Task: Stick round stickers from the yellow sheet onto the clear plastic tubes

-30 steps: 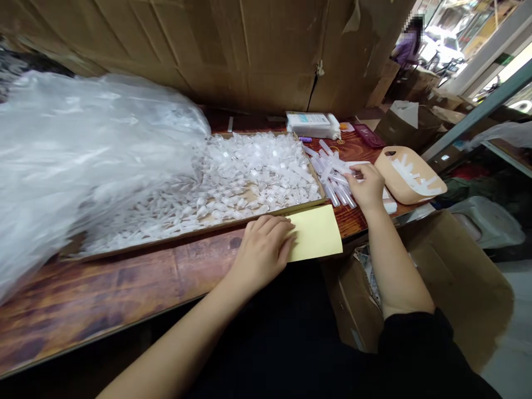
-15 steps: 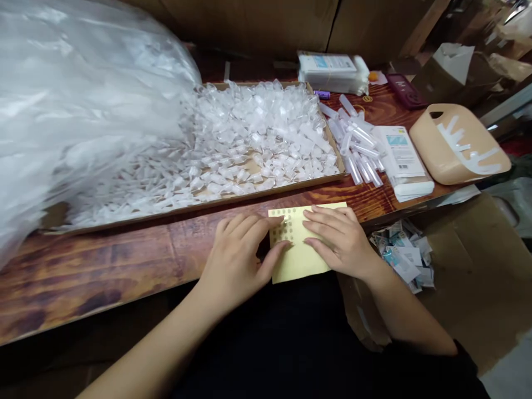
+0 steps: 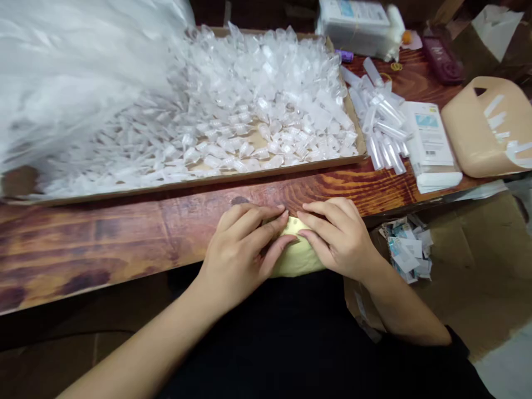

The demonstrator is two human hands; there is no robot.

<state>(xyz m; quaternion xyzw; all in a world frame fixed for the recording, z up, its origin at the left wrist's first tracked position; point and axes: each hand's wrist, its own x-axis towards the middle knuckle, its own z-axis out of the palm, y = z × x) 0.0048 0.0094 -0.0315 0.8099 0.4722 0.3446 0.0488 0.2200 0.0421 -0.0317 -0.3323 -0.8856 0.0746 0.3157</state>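
A pale yellow sheet with small round dots (image 3: 297, 260), which looks like a sticker sheet, is curved between my two hands at the table's front edge. My left hand (image 3: 245, 249) pinches its left upper part, thumb below and fingers over the top. My right hand (image 3: 343, 235) grips the right side in the same way, fingertips close to those of the left. Most of the dots are hidden under the fingers. Just beyond the hands lies a shallow cardboard tray (image 3: 249, 176) heaped with small clear plastic pieces (image 3: 266, 100).
A large clear plastic bag (image 3: 83, 66) covers the tray's left side. To the right lie clear tubes (image 3: 386, 127), a stack of printed packets (image 3: 432, 144) and a beige bin (image 3: 477, 133). An open carton (image 3: 469, 244) with paper scraps (image 3: 409, 249) stands lower right.
The sheet has gone from flat to curved. My right hand's fingers have closed on its edge and both hands' fingertips have come closer together. The camera view has tilted down.
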